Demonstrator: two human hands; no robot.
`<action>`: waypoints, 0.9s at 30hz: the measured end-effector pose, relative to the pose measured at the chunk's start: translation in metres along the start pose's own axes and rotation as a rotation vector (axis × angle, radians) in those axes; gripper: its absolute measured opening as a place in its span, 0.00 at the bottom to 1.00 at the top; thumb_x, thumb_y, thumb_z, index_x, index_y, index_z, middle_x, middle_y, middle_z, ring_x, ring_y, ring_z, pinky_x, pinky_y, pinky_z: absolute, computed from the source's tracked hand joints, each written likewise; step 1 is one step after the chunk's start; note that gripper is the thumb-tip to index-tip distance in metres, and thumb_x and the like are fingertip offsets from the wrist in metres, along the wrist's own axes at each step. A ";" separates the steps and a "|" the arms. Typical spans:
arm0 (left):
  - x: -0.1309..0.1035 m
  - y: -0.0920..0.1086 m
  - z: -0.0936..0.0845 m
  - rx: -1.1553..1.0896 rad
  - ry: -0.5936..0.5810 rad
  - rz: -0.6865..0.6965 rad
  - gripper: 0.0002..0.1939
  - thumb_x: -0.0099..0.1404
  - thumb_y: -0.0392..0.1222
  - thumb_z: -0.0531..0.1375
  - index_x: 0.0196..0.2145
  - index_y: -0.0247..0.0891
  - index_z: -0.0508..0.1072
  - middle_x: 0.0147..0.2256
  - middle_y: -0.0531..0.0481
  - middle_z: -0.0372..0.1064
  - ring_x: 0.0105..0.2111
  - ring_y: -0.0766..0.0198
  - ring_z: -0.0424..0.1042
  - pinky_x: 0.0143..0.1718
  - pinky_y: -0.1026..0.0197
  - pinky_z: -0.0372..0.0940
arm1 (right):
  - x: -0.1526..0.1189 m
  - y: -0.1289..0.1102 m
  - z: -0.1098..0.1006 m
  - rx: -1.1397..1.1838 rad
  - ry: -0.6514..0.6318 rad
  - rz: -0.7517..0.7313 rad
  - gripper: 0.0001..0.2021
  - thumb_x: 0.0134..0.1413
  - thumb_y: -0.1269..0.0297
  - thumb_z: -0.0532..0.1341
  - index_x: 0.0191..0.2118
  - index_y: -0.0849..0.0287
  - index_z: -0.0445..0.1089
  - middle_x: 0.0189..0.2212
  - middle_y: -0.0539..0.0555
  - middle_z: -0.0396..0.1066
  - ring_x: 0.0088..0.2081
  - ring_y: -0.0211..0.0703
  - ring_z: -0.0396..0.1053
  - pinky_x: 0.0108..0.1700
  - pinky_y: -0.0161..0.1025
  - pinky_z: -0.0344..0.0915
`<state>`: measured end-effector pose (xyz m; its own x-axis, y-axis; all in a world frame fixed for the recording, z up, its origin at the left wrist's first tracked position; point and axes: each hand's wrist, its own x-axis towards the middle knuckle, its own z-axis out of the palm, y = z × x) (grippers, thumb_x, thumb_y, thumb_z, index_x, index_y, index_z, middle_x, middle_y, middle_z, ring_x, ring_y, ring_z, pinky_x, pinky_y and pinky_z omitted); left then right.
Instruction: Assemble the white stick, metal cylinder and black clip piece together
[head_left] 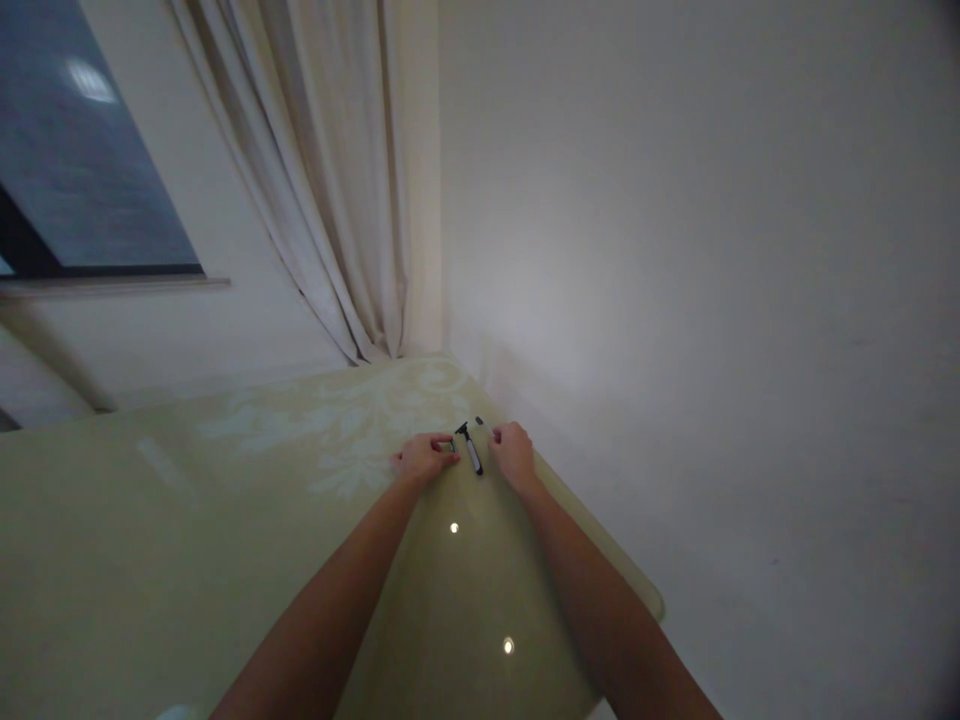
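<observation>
A razor [472, 452] with a black head and a grey-and-black handle lies on the table between my two hands. Just left of it, my left hand [426, 456] pinches a small dark-edged piece [453, 446] between thumb and fingers; its exact kind is too small to tell. On the razor's other side, my right hand [514, 453] has its fingers closed on a slim, pale item [484, 427] with a dark tip. The fingers hide part of that item. Neither hand touches the razor.
The glossy pale-green table [247, 520] bears a white floral pattern and light reflections. A plain wall [697, 280] runs along its right edge. Long beige curtains [330, 180] hang at the far corner, beside a window [90, 150]. A pale object [176, 713] shows at the bottom edge.
</observation>
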<state>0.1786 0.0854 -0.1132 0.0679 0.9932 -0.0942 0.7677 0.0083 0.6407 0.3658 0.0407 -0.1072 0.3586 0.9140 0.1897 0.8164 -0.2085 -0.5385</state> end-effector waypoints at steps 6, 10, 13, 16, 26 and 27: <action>-0.001 0.001 0.001 -0.005 0.000 0.009 0.24 0.57 0.50 0.74 0.52 0.53 0.84 0.45 0.47 0.84 0.51 0.47 0.78 0.58 0.44 0.60 | -0.006 -0.006 0.004 -0.128 0.004 -0.056 0.12 0.67 0.74 0.59 0.47 0.63 0.81 0.47 0.65 0.80 0.47 0.50 0.76 0.44 0.37 0.62; -0.001 0.001 0.001 0.003 -0.007 0.017 0.25 0.57 0.50 0.74 0.53 0.53 0.84 0.46 0.47 0.84 0.53 0.46 0.77 0.59 0.43 0.60 | -0.007 -0.008 0.007 -0.146 0.004 -0.079 0.11 0.67 0.73 0.60 0.48 0.62 0.80 0.46 0.63 0.80 0.46 0.49 0.77 0.45 0.37 0.63; -0.002 0.001 0.000 0.013 -0.015 0.021 0.25 0.56 0.51 0.74 0.53 0.53 0.84 0.46 0.47 0.84 0.52 0.46 0.77 0.59 0.43 0.59 | -0.007 -0.007 0.008 -0.134 0.016 -0.084 0.10 0.67 0.72 0.61 0.48 0.62 0.79 0.46 0.62 0.80 0.47 0.49 0.77 0.45 0.37 0.63; 0.000 -0.001 0.001 0.020 -0.021 0.028 0.25 0.57 0.51 0.74 0.54 0.54 0.83 0.46 0.49 0.83 0.52 0.47 0.77 0.59 0.44 0.60 | -0.007 -0.005 0.010 -0.109 0.032 -0.084 0.09 0.67 0.70 0.62 0.48 0.62 0.79 0.46 0.62 0.80 0.47 0.48 0.76 0.46 0.37 0.63; 0.002 -0.006 0.002 0.026 -0.032 0.061 0.31 0.55 0.54 0.75 0.56 0.50 0.81 0.49 0.46 0.82 0.54 0.46 0.77 0.58 0.46 0.61 | -0.009 0.000 0.005 -0.019 0.070 -0.060 0.11 0.68 0.65 0.62 0.50 0.63 0.78 0.47 0.61 0.80 0.44 0.45 0.77 0.45 0.35 0.65; 0.001 -0.006 0.001 0.022 -0.032 0.065 0.31 0.55 0.54 0.75 0.56 0.50 0.81 0.49 0.46 0.82 0.54 0.46 0.77 0.58 0.46 0.61 | -0.009 0.001 0.004 -0.013 0.071 -0.059 0.11 0.68 0.65 0.62 0.50 0.63 0.78 0.48 0.61 0.79 0.44 0.45 0.77 0.46 0.35 0.65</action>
<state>0.1752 0.0858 -0.1180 0.1384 0.9873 -0.0778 0.7749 -0.0590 0.6293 0.3612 0.0338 -0.1127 0.3407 0.8979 0.2788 0.8425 -0.1600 -0.5144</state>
